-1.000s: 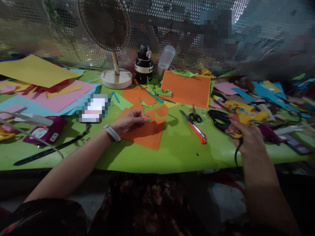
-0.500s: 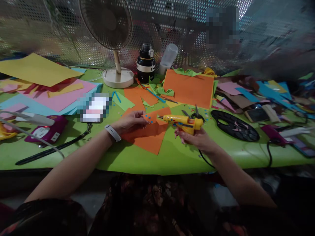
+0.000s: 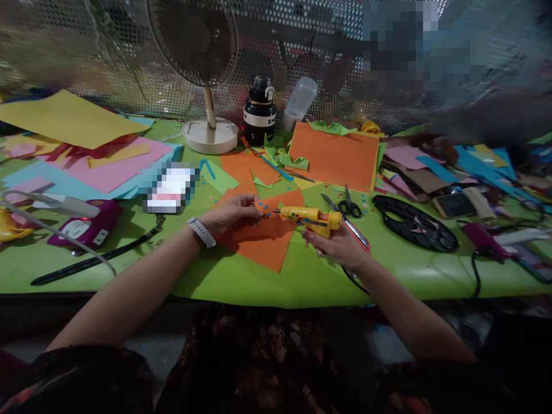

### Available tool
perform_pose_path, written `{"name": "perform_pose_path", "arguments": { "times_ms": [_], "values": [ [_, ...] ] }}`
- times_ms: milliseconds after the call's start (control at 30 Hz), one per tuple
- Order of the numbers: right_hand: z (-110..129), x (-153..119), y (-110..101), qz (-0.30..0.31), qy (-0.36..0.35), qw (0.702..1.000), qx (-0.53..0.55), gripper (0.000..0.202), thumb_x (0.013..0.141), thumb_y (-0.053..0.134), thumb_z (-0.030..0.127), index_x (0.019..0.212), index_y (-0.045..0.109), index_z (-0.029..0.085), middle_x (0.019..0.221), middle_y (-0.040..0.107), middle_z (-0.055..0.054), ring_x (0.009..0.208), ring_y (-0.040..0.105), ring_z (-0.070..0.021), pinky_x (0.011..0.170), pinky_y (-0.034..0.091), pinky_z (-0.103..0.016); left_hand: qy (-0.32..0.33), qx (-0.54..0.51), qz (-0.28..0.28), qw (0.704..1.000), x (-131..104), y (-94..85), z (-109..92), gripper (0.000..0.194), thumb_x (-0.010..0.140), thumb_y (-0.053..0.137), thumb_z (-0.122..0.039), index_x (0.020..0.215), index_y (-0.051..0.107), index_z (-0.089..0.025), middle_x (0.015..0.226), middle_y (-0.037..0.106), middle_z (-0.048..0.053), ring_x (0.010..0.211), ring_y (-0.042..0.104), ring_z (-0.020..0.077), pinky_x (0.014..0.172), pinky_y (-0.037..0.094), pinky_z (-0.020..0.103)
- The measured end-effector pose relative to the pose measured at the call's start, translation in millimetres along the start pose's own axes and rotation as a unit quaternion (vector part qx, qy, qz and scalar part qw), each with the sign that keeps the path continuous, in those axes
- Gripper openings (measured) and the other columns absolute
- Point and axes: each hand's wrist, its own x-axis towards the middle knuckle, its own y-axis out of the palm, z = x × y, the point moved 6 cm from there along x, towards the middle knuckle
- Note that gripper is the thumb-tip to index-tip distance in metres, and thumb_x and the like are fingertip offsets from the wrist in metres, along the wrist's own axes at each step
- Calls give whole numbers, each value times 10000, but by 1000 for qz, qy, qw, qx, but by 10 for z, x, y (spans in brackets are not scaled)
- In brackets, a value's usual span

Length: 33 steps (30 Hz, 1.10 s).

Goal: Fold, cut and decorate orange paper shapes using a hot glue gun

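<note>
My right hand [image 3: 334, 246] is wrapped round the handle of a yellow hot glue gun [image 3: 308, 217], its nozzle pointing left. My left hand [image 3: 235, 215], with a white band on the wrist, has its fingers closed in a pinch just left of the nozzle tip. Whatever small thing may be in that pinch is too small to make out. Under both the left fingers and the nozzle lies an orange paper sheet [image 3: 271, 247]. Small blue paper dots [image 3: 265, 206] show beside the left fingertips.
Black scissors [image 3: 350, 208] and a red-and-silver cutter [image 3: 357, 234] lie right of the glue gun. Beyond them rests a black palette [image 3: 414, 224]. A fan [image 3: 210, 138], a black bottle [image 3: 259, 118] and orange sheets [image 3: 334, 155] stand or lie behind. A phone [image 3: 170, 188] is at left.
My right hand has brought the glue gun left, its nozzle now close to my left fingertips. The cutter and scissors show more fully. The view has shifted slightly.
</note>
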Motion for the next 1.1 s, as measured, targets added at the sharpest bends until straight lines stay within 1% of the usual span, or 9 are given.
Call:
{"name": "perform_pose_path", "arguments": {
  "times_ms": [267, 467, 733, 867, 1100],
  "values": [
    [-21, -9, 14, -7, 14, 1000, -9, 374, 749, 771, 481, 938, 608, 202, 690, 564, 11, 465, 407, -70, 384, 377, -235, 6, -8, 5, 1000, 7, -4, 15, 202, 695, 762, -105, 758, 579, -161, 627, 605, -32, 513, 534, 66, 493, 399, 187],
    [-40, -4, 11, -17, 25, 1000, -8, 432, 729, 777, 497, 976, 600, 191, 690, 558, 27, 455, 399, -58, 390, 363, -229, 9, 11, 12, 1000, 18, -23, 22, 190, 706, 764, -121, 777, 592, -157, 643, 616, -30, 528, 551, 66, 506, 409, 184],
    [-14, -5, 11, -14, 10, 1000, -3, 396, 753, 767, 491, 969, 610, 199, 671, 549, 25, 459, 383, -64, 381, 356, -228, 16, 9, 14, 1000, 18, -9, 4, 207, 697, 771, -123, 770, 579, -152, 676, 642, -20, 539, 559, 64, 513, 411, 181],
    [-30, -6, 1, -21, 24, 999, -8, 416, 734, 780, 496, 968, 611, 196, 683, 551, 18, 477, 406, -73, 387, 374, -234, 12, 12, 7, 1000, 8, -4, -6, 207, 700, 763, -114, 770, 573, -153, 675, 641, -23, 537, 556, 61, 512, 406, 177],
    [16, 2, 14, -19, 9, 1000, 6, 371, 732, 781, 468, 913, 597, 202, 680, 536, 9, 522, 446, -92, 376, 353, -225, 9, 18, 2, 1000, 6, -1, -2, 205, 698, 755, -113, 777, 572, -159, 671, 633, -23, 542, 555, 69, 510, 408, 184]
  ]
}}
